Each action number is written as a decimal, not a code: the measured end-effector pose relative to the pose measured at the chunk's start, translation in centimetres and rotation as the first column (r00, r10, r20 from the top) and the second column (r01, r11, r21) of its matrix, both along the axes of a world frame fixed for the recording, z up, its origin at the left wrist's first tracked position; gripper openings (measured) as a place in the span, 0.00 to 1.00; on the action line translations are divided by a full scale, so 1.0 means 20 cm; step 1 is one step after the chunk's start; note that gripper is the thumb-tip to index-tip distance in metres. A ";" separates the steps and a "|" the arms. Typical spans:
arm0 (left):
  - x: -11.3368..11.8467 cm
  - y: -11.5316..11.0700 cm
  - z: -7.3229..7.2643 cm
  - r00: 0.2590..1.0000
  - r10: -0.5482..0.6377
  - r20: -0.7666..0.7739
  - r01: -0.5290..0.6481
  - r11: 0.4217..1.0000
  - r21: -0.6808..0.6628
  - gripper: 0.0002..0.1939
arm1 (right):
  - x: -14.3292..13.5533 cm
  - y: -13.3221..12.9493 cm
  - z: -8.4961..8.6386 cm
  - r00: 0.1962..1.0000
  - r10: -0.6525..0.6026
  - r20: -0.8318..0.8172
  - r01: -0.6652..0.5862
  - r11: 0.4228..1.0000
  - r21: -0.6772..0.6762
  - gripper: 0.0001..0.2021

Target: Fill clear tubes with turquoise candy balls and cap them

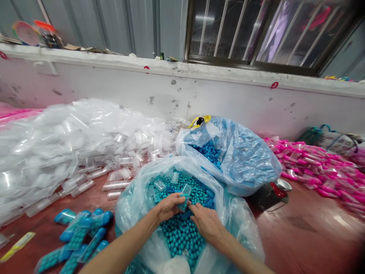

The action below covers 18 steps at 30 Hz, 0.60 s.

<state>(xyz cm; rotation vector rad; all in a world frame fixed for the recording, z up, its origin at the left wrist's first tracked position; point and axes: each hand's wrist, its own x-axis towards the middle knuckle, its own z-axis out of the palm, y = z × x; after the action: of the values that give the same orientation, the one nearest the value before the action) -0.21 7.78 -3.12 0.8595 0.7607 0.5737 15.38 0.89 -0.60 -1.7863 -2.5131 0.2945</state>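
My left hand (170, 207) pinches a small clear plastic tube (186, 192) between thumb and fingers, above an open plastic bag (128, 190) of teal beads (184, 236). Teal beads seem to show in the tube's lower part. Close beside it, my right hand (208, 224) has its fingers curled in near the tube's lower end; what they grip, if anything, is hidden. Blue caps (209, 203) and a few more clear tubes (159, 185) lie on the beads around the hands.
Capped tubes filled with teal beads (81, 236) lie at left, near a yellow-handled tool (18, 246). A heap of clear tubes (71, 140) covers the back left. Behind stands a bag of blue caps (242, 156); right are a lidded jar (281, 186) and pink-capped tubes (316, 167).
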 end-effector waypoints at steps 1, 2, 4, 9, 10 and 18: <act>-0.01 -0.02 0.01 1.000 0.023 -0.003 -0.023 1.000 0.004 0.20 | -0.01 0.01 -0.02 0.998 0.016 0.068 -0.017 1.000 0.014 0.10; -0.03 -0.03 0.01 0.999 0.045 -0.011 -0.045 0.999 0.011 0.20 | -0.01 0.01 -0.04 0.992 0.026 0.125 -0.029 0.999 0.022 0.10; -0.06 -0.06 0.02 0.994 0.094 -0.049 -0.092 0.995 0.032 0.19 | 0.01 0.03 -0.07 0.981 0.014 0.193 -0.021 0.999 0.034 0.11; -0.09 -0.15 0.01 0.966 0.146 -0.215 -0.144 0.989 0.022 0.20 | 0.03 0.13 -0.03 0.980 -0.089 0.177 0.073 0.993 0.096 0.10; -0.09 -0.17 0.01 0.961 0.141 -0.237 -0.143 0.990 0.010 0.21 | 0.00 0.16 -0.01 0.985 -0.072 0.155 0.056 0.993 0.106 0.09; -0.13 -0.22 0.05 0.964 0.138 -0.228 -0.142 0.990 -0.001 0.21 | -0.25 0.40 -0.02 0.987 0.140 0.082 -0.145 0.988 0.055 0.05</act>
<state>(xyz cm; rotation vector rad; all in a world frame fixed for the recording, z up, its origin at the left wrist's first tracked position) -2.76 3.29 -2.05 0.8690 1.0405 0.5990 10.38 8.82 -0.97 -1.6301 -2.6781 0.1548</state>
